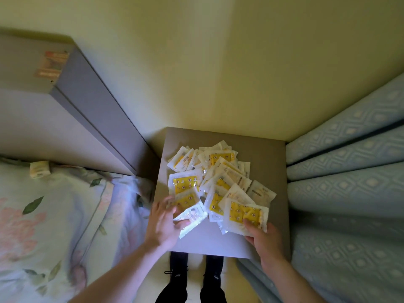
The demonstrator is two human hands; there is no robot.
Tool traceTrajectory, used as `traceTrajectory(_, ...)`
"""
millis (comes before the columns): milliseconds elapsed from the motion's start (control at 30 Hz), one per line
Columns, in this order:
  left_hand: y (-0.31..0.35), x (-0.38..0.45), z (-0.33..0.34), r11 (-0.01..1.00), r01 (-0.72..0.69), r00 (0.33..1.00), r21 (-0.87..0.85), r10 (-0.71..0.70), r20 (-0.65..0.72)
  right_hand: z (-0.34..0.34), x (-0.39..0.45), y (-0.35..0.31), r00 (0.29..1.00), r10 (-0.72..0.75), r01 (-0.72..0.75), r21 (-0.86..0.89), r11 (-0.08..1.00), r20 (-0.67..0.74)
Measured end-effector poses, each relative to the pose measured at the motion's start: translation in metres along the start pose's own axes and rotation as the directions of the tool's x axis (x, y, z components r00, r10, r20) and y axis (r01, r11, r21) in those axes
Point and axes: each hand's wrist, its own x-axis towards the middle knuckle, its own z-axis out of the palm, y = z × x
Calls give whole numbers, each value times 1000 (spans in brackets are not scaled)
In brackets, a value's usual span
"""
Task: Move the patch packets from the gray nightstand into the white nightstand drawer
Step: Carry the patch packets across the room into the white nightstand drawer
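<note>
Bed (43,215) and curtain (349,193) flank gray nightstand (269,169).

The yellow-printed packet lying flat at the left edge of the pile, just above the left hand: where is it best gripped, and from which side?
Probably by its left border, approached from the left. That yellow-printed packet lies flat on the gray nightstand, its left edge bare over open tabletop, while other packets crowd its right side. The left hand is nearest.
</note>
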Motion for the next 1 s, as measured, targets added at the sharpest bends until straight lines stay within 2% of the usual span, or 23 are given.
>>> traceTrajectory(133,15,-29,-12,988,145,972,-43,-135,191,-10,-27,-6,999,-33,29,-144,989,-23)
traceTrajectory(233,34,-53,-32,953,255,946,-166,-210,247,-19,-61,-16,996,-91,82,-247,965,-26)
traceTrajectory(433,66,-118,-101,883,357,930,-306,-303,211,-40,-151,-54,965,-261,247,-439,864,31)
traceTrajectory(600,94,-171,-161,825,354,935,-441,-328,136,-53,-198,-67,947,-309,314,-440,841,84)
traceTrajectory(800,111,-230,-198,721,374,916,-583,-385,113,-60,-228,-82,907,-350,421,-501,757,233)
traceTrajectory(1000,135,-303,-221,631,366,871,-684,-492,13,-60,-253,-102,822,-337,537,-430,726,458)
